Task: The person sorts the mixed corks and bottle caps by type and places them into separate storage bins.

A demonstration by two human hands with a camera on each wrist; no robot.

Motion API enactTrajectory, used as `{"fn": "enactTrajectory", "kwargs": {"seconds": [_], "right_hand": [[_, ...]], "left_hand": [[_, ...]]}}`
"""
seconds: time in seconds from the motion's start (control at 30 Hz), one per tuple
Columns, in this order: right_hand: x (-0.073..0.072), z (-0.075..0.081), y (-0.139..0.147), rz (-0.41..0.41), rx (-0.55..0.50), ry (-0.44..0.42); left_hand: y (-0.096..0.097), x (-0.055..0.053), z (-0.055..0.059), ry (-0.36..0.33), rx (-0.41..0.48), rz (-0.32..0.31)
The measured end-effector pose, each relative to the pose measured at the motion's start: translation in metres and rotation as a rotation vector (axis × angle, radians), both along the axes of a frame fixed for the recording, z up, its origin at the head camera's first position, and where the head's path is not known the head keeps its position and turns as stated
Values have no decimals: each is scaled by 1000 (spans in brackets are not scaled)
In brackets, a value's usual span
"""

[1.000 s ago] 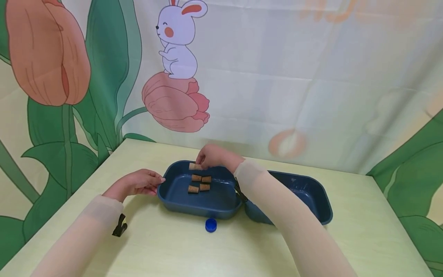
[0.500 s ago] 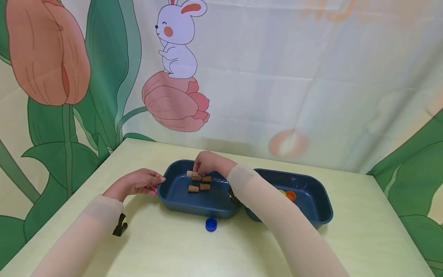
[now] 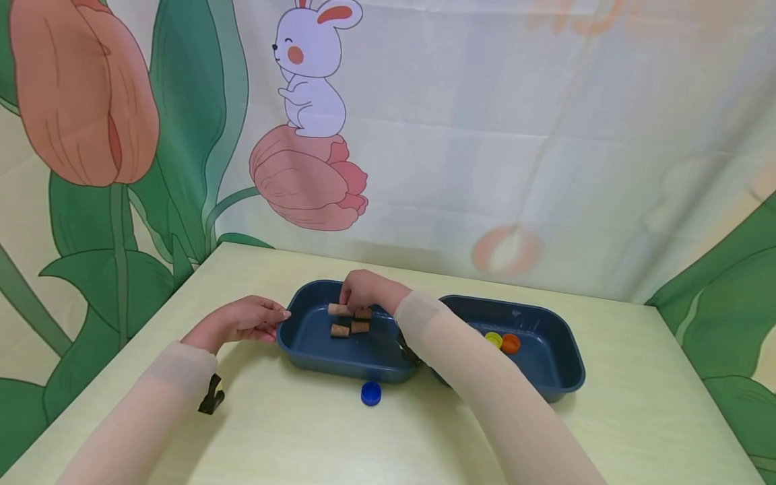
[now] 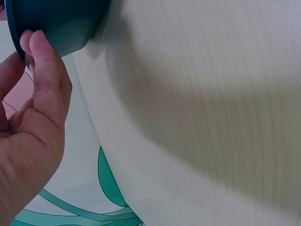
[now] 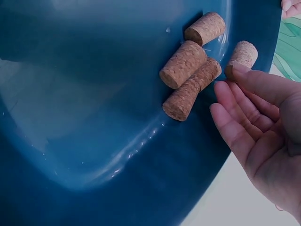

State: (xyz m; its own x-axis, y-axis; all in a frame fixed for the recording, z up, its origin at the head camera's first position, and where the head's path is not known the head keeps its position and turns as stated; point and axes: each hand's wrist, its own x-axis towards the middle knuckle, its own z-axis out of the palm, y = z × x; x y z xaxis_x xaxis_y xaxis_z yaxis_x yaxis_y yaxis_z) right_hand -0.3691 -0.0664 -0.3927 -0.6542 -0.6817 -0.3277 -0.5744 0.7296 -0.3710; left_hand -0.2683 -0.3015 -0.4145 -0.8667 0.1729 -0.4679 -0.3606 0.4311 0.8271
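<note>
Over the blue tray [image 3: 351,370] on the left, my right hand [image 3: 368,291] pinches a pale cork [image 5: 244,54] between thumb and fingers. Several darker corks lie in a cluster on the tray's floor, among them a near-left cork [image 3: 340,331] and a near-right cork [image 3: 360,327]. The held cork [image 3: 339,310] overlaps the far row of that cluster in the head view. My left hand [image 3: 245,318] grips the left end of the same tray by its rim, with fingertips against the outer wall in the left wrist view.
A second blue container [image 3: 564,377] stands to the right, partly behind my right sleeve, with a yellow cap [image 3: 494,339] and an orange cap [image 3: 511,343] inside. A blue cap [image 3: 371,393] lies on the table in front of the left tray. A printed curtain [image 3: 418,135] hangs behind.
My right hand has brought the pale cork down and nearer, from the tray's far wall to the cluster. The yellow and orange caps have come out from behind my sleeve. My left hand has stayed put.
</note>
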Motion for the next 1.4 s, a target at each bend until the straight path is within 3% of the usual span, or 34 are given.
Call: {"fn": "enactTrajectory", "kwargs": {"seconds": [0.2, 0.7, 1.4], "right_hand": [[10, 2, 2, 10, -6, 49], [11, -3, -6, 25, 60, 109], [20, -1, -6, -44, 65, 43]], "left_hand": [[0, 0, 0, -1, -5, -6], [1, 0, -1, -3, 2, -2], [0, 0, 0, -7, 3, -4]]}}
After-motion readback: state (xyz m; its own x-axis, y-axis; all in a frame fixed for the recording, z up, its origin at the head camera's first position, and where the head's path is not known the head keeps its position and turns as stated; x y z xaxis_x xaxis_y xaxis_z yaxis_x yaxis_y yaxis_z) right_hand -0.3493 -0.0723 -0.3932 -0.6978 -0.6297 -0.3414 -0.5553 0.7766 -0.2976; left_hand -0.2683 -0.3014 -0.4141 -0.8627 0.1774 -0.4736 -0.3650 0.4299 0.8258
